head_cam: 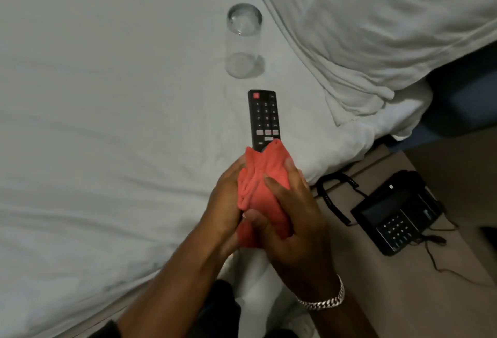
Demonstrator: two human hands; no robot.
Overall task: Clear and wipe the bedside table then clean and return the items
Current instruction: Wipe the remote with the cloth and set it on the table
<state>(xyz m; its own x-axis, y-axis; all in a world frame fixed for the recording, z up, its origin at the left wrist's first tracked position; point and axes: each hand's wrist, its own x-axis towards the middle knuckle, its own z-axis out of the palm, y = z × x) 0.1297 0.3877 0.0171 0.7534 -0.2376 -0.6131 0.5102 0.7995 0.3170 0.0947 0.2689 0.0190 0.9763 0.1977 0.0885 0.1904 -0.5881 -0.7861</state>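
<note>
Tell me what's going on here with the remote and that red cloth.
A person is wiping a black remote with a red cloth. Both hands, the left hand and the right hand, are wrapped around the cloth, which covers the remote's lower end. This happens over a bed with a white sheet, where an empty glass lies on its side beyond the remote. A black phone sits on the bedside table to the right.

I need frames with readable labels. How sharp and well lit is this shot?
Head view: dim, soft light; the remote keys are too blurred to read; the glass is faint against the sheet; wide-angle bending curves the bed edge; the phone sits in shadow.
</note>
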